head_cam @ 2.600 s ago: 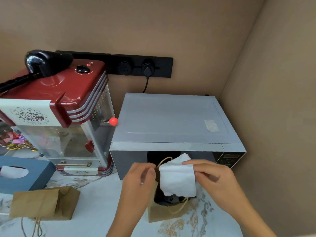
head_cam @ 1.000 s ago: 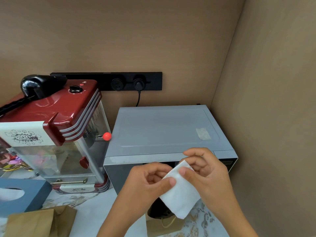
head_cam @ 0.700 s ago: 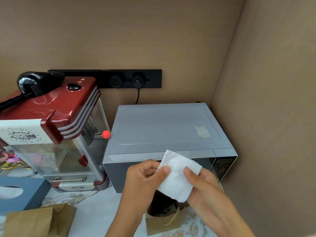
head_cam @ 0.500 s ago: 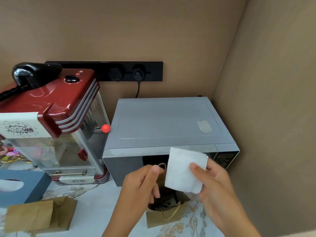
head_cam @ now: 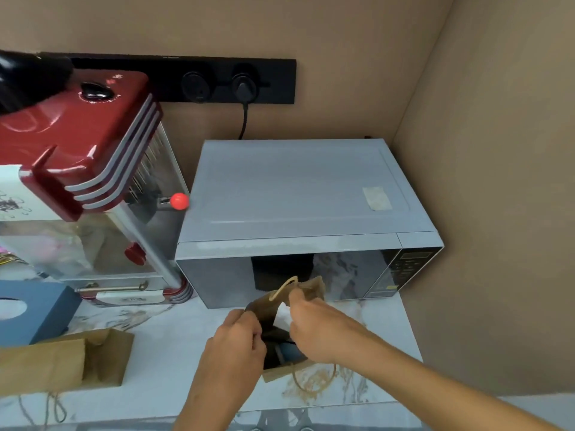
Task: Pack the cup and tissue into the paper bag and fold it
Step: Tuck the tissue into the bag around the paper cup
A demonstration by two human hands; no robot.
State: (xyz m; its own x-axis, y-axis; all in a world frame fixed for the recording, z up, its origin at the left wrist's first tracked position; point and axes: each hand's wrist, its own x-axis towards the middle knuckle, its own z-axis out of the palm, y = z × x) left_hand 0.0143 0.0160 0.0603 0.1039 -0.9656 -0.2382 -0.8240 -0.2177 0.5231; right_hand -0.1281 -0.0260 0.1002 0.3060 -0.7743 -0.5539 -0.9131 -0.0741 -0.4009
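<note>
A small brown paper bag (head_cam: 267,309) stands open on the marble counter in front of the microwave. My left hand (head_cam: 236,346) pinches its left rim. My right hand (head_cam: 314,328) reaches into the opening and holds the white tissue (head_cam: 281,315), of which only a small part shows inside the bag. A dark cup (head_cam: 284,351) sits low in the bag, mostly hidden between my hands. One rope handle sticks up at the back and another lies on the counter at the front.
A grey microwave (head_cam: 295,194) stands right behind the bag. A red popcorn machine (head_cam: 84,169) is at the left. A blue tissue box (head_cam: 34,309) and a second paper bag (head_cam: 62,359) lie at the lower left. A brown wall closes the right side.
The tissue was held folded above the bag by both hands. Now my right hand has lowered it into the bag, and my left hand has moved to the bag's rim.
</note>
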